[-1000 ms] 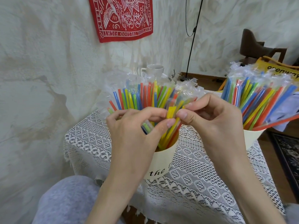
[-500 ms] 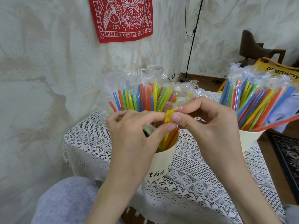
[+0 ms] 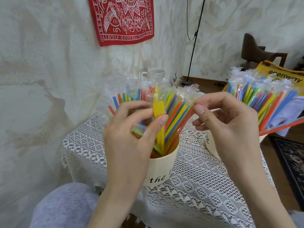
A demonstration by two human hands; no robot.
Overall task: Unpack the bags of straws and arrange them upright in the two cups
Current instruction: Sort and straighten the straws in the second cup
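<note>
On the lace-covered tabletop, a cream cup lettered "the" is standing near the front edge, packed with wrapped straws in yellow, orange, blue and green that are fanning outward and upward. Over this cup the left hand is pinching a yellow straw between thumb and forefinger, its fingers curling round the straw while the straw's lower length is running down into the cup. Just beside it, the right hand is hovering with fingers bent and thumb raised near the crinkled plastic wrapper tips of the fan (whether it is actually gripping a wrapper I cannot tell). To the right, a second cup is sitting mostly hidden behind the right hand, and its own bundle of straws is spreading above and to the right of that hand. Behind the first cup a white mug is standing close to the wall. A red printed cloth is hanging on the textured wall, a thin black lamp stand is rising at the corner, and a yellow bag is lying beyond the second bundle near a dark chair. A grey-clad knee is showing at lower left.
</note>
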